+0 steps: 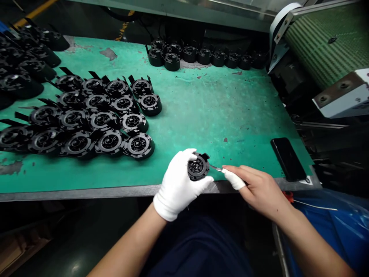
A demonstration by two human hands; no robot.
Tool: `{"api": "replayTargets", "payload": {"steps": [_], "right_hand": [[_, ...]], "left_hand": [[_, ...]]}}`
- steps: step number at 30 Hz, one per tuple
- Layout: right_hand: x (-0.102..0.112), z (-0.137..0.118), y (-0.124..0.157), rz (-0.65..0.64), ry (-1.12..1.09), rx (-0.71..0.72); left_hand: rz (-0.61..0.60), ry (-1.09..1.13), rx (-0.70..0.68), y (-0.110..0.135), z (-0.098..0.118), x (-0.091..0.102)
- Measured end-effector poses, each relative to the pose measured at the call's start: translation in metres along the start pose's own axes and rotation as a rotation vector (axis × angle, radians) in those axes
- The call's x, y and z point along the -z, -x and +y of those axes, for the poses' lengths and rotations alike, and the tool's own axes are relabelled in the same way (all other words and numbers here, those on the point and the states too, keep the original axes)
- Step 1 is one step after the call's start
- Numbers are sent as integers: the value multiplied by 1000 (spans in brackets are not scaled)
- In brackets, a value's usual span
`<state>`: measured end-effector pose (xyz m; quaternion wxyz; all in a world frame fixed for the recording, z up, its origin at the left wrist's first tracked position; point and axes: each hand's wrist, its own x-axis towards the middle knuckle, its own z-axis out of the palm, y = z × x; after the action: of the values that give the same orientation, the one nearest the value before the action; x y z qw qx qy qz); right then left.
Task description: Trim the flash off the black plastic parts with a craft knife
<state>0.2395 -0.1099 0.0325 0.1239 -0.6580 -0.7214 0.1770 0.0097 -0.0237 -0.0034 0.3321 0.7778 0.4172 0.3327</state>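
In the head view, the white-gloved left hand (179, 179) grips a round black part (197, 167) over the near edge of the green table (201, 111). The right hand (256, 186), its thumb wrapped in white, pinches a slim metal blade (217, 169), tip beside the part's rim; a phone (288, 159) lies farther right.

A black phone (288, 159) lies on the right end of the green table (198, 111), whose top has worn grey patches. A ridged green belt (323, 42) rises beyond the table's right edge. Blue plastic (340, 231) sits below the table's right end, brown cardboard (21, 248) below its left.
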Motion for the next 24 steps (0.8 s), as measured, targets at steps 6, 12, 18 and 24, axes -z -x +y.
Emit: {"api": "replayTargets", "payload": {"steps": [6, 12, 18, 24], "right_hand": [[14, 10, -39, -121, 189, 282], [13, 9, -59, -186, 250, 338], [2, 11, -52, -31, 307, 257], [-2, -1, -20, -102, 21, 137]], "left_hand": [[-309, 85, -43, -31, -14, 42], [-443, 174, -58, -43, -22, 51], [-358, 145, -33, -36, -18, 42], [-72, 77, 83, -7, 1, 13]]}}
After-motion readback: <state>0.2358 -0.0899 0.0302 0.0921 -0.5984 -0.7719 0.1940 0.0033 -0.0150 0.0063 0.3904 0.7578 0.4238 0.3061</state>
